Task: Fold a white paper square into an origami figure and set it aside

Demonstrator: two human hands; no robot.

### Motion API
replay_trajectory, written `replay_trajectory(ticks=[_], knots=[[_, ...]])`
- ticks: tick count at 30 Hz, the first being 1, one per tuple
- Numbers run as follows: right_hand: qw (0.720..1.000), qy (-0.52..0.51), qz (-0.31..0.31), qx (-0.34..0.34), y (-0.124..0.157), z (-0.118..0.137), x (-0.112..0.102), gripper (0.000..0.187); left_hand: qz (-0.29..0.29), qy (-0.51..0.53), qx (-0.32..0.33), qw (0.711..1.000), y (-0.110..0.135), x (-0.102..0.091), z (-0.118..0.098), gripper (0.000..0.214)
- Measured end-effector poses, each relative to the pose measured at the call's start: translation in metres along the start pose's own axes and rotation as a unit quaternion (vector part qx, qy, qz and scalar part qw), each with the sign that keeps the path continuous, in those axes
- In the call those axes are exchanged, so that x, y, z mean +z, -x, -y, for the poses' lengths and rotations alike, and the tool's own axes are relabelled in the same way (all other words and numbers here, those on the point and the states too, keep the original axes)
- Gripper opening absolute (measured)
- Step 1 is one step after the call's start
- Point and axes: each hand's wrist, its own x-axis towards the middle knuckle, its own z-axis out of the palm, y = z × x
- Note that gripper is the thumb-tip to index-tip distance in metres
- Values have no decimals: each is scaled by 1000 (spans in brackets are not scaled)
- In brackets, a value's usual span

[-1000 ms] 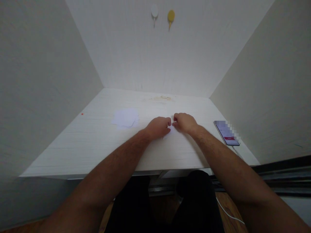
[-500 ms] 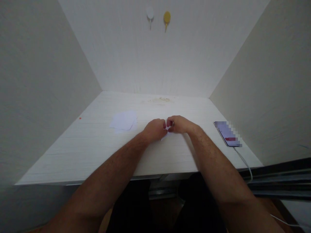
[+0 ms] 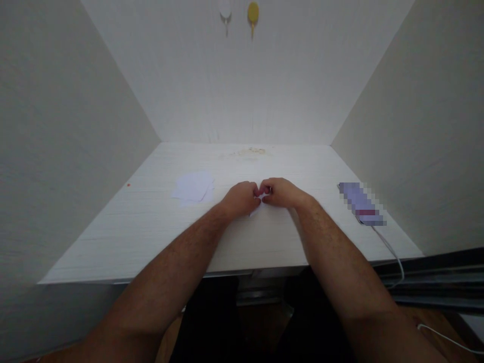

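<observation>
Over the middle of the white table, my left hand (image 3: 243,198) and my right hand (image 3: 280,193) meet at the fingertips. Both have curled, pinching fingers on a small piece of white paper (image 3: 255,212). Only a corner and a thin strip of that paper show; the hands cover the rest, so its folds cannot be made out. To the left of my left hand lies a loose stack of white paper sheets (image 3: 193,186), slightly fanned, touched by neither hand.
A phone (image 3: 359,202) with a white cable (image 3: 391,247) lies at the table's right side. Walls close in the white table (image 3: 124,237) at the back and sides. A white hook (image 3: 226,11) and a yellow hook (image 3: 253,12) are on the back wall. A small red spot (image 3: 128,185) marks the left edge.
The fingertips of both hands have come closer together, now touching over the paper. The camera view has shifted slightly. The paper stack has stayed in place.
</observation>
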Motion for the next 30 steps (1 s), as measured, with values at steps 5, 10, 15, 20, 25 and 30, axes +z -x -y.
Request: replay_trajectory(ticks=[5, 10, 15, 20, 25, 30], knots=[[999, 37, 38, 4, -5, 4, -5, 20, -18, 3, -10, 1000, -2, 2, 2, 15], [999, 36, 29, 7, -5, 3, -4, 20, -27, 2, -14, 1000, -5, 6, 4, 14], [1000, 8, -16, -25, -1, -4, 3, 20, -39, 5, -8, 999, -8, 9, 7, 12], [999, 12, -19, -28, -1, -3, 4, 21, -34, 10, -6, 999, -8, 8, 7, 7], [1000, 23, -18, -5, -1, 1, 4, 17, -35, -10, -6, 999, -6, 4, 4, 12], [999, 26, -19, -7, 0, 0, 5, 17, -26, -15, -5, 1000, -7, 5, 5, 12]])
